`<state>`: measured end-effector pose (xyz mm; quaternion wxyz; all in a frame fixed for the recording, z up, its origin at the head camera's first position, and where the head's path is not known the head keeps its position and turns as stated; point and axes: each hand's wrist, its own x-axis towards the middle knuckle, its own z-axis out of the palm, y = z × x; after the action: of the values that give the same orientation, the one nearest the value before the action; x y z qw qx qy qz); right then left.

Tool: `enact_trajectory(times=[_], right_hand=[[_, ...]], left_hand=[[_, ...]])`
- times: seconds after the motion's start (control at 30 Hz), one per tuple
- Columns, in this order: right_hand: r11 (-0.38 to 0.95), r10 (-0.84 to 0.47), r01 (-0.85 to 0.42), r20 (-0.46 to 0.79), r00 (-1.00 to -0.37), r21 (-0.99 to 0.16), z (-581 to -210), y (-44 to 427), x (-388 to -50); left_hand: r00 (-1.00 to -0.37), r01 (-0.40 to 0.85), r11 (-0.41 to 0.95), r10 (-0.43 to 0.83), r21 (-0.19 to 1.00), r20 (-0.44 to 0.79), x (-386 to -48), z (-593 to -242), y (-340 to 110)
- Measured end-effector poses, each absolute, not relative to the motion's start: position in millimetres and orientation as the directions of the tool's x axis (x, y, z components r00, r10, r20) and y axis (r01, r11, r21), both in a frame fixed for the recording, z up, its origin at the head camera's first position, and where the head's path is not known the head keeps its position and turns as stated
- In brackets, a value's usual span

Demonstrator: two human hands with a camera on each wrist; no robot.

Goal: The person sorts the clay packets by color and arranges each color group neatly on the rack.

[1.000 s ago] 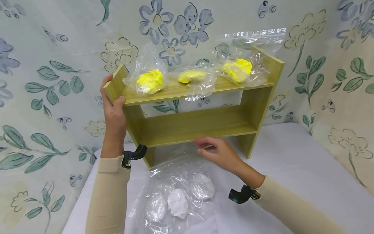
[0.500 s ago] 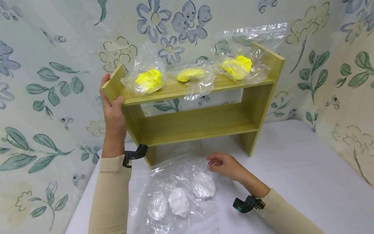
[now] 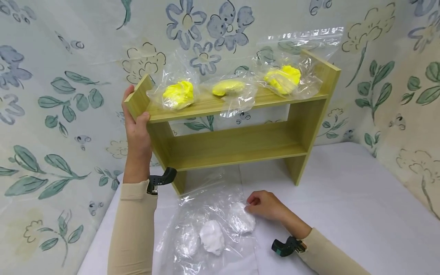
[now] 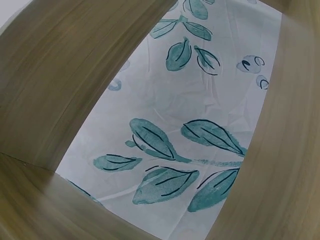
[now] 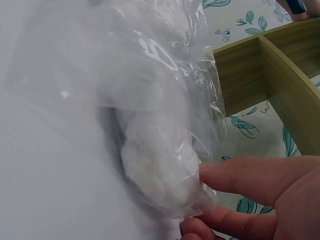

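Glistening plastic (image 3: 205,209), 3 white lumps (image 3: 212,237).

Right hand (image 5: 282,190) at a bagged white lump (image 5: 160,157), wooden shelf (image 5: 287,75) beyond.

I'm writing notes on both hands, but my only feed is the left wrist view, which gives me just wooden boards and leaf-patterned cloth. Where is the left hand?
Observer: In the head view, the left hand holds the upper left end of the wooden shelf.
Operator: Thanks. Is the right hand on the shelf too?
Observer: No, the right hand is down in front of it, touching the clear plastic at the rightmost white lump; whether it grips there, I can't tell.
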<state>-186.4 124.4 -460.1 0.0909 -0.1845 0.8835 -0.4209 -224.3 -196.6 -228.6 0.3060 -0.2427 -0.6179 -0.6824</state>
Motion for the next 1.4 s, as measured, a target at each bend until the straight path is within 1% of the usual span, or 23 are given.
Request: enact_trajectory(times=[0.27,0.5,0.77,0.87,1.03,1.4], right_hand=[[0.553,-0.432,-0.281,0.019,-0.902,-0.785,-466,127,-176],[0.489,-0.455,-0.295,0.049,-0.889,-0.821,-460,138,-180],[0.409,-0.482,-0.218,-0.006,-0.876,-0.886,-459,144,-185],[0.379,-0.490,-0.190,-0.022,-0.872,-0.906,-458,146,-186],[0.357,-0.487,-0.112,-0.082,-0.869,-0.927,-458,148,-189],[0.288,-0.527,-0.082,-0.086,-0.846,-0.954,-457,149,-188]], left_hand=[[-0.724,0.687,-0.029,-0.113,0.726,0.680,-227,-234,-199],[-0.715,0.697,-0.038,-0.123,0.716,0.688,-225,-231,-198],[-0.699,0.714,-0.074,-0.121,0.696,0.705,-230,-232,-198],[-0.701,0.712,-0.087,-0.124,0.696,0.702,-235,-235,-202],[-0.707,0.707,-0.104,-0.134,0.700,0.694,-241,-238,-207],[-0.708,0.707,-0.150,-0.141,0.691,0.692,-244,-240,-209]])
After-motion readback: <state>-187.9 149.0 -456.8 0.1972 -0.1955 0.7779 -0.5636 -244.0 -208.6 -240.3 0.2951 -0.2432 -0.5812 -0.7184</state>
